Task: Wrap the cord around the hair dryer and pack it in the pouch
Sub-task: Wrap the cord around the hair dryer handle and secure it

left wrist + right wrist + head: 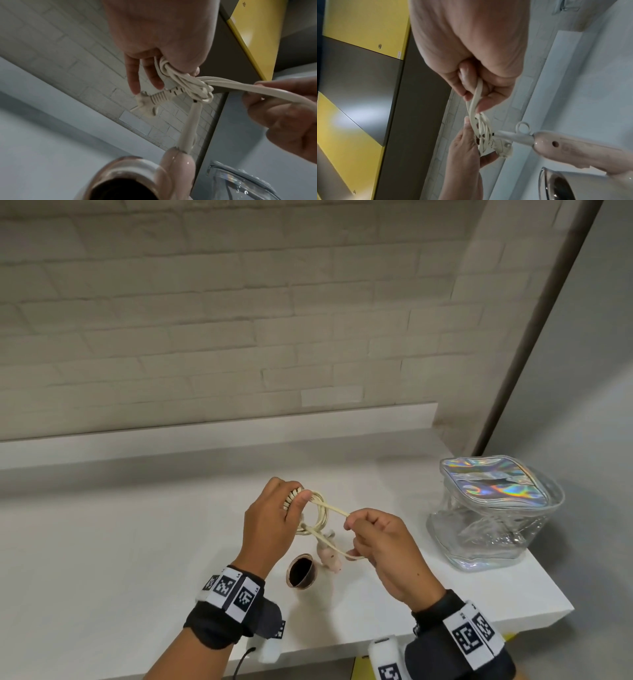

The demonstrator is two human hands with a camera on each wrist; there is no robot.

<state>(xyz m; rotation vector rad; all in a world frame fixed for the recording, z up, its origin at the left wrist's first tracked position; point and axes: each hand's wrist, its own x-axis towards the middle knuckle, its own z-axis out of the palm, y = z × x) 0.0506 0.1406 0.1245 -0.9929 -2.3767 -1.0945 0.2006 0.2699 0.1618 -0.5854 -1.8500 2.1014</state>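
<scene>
On the white counter, head view:
Left hand: fingers curled round coiled cord, lifted off the surface.
Right hand: pinching a loop drawn out of the coil.
Hair dryer: pink, hanging below the hands, nozzle toward us.
Pouch: clear, iridescent top, standing well to the right.

Left wrist view:
Plug: dangling by the coil; two fingers extended.

Right wrist view:
Handle: cord enters its end; a loop pinched between thumb and fingers.
</scene>
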